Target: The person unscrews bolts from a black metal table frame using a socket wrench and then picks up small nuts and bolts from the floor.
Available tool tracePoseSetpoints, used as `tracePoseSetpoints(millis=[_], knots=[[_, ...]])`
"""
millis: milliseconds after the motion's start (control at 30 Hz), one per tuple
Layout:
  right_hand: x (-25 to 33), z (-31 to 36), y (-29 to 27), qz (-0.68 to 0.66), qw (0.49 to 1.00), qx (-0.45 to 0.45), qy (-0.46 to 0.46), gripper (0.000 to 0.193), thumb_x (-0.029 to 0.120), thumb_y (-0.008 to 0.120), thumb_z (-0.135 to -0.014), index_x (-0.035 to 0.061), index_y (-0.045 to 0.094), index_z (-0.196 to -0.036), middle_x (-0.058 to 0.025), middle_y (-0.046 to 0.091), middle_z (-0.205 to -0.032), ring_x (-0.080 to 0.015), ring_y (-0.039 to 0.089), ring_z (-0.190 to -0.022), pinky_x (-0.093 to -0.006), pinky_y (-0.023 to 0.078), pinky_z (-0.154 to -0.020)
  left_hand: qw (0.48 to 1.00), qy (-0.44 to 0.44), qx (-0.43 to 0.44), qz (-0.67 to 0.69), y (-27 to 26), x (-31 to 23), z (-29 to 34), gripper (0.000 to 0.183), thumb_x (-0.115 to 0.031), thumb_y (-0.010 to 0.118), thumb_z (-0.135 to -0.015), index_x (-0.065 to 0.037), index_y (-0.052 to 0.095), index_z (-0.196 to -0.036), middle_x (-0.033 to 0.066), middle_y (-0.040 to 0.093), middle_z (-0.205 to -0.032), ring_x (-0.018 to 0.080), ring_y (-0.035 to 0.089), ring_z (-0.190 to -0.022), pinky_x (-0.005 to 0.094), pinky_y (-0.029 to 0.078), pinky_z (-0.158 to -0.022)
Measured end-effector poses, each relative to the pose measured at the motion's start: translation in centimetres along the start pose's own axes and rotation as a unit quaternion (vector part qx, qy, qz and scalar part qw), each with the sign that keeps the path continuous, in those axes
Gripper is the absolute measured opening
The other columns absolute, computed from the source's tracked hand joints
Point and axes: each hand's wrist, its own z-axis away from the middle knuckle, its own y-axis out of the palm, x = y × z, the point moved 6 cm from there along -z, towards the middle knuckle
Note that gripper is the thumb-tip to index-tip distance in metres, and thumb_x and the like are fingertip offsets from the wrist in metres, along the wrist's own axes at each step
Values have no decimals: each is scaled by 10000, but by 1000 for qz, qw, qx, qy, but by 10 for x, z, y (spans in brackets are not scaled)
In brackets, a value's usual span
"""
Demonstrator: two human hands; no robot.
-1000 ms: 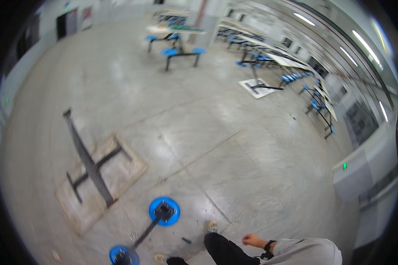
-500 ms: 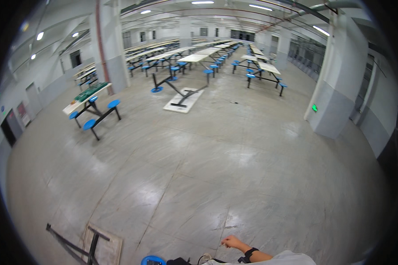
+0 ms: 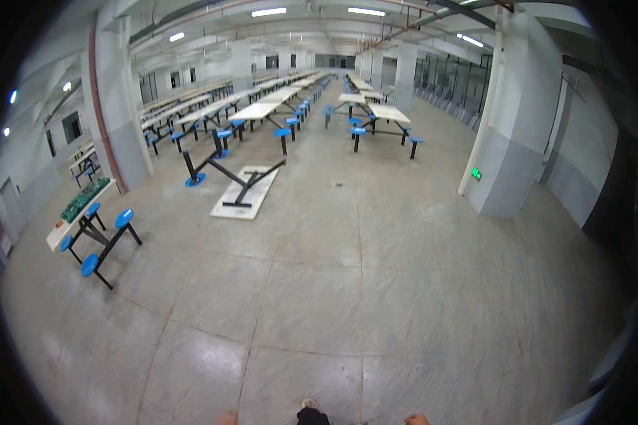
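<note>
My left hand [image 3: 227, 418] barely shows at the lower edge, left of the middle. It is smeared and cut off by the rim, so its fingers cannot be made out. On the other side, my right hand [image 3: 417, 420] also just enters at the bottom edge, mostly outside the picture. No object shows at either hand; the grey floor [image 3: 298, 304] lies around them. Between the hands, a dark trouser leg [image 3: 313, 418] and a light shoe [image 3: 308, 403] are visible.
An overturned table [image 3: 244, 202] lies ahead, its black legs upward. At left stands a table [image 3: 58, 236] with blue stools [image 3: 90, 265] and green items [image 3: 85, 200] on top. Rows of tables [image 3: 256, 111] stretch back. Pillars [image 3: 507, 156] rise right and left [image 3: 113, 99].
The view has swung up and to the right, and tables ahead sit lower and farther left. My right forearm has dropped mostly out of sight; the nearby upturned table has left the picture.
</note>
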Motion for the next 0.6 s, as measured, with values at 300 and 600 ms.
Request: tracePoseSetpoints(millis=[300, 600], knots=[[108, -348, -177, -329, 920, 8, 214, 192, 200, 626, -827, 9, 639, -848, -49, 608, -629, -134, 557, -525, -262, 472, -535, 953, 215, -29, 210, -338, -395, -356, 240, -221, 616, -739, -8, 630, -850, 111, 661, -712, 244, 631, -605, 358, 501, -591], [43, -702, -309, 150, 965, 177, -125, 259, 333, 637, -746, 77, 667, -727, -87, 608, -585, -199, 590, -550, -325, 492, -592, 929, -80, 41, 358, -329, -312, -567, 223, 7, 628, -722, 14, 624, -945, 102, 681, -815, 181, 656, -711, 306, 539, -633]])
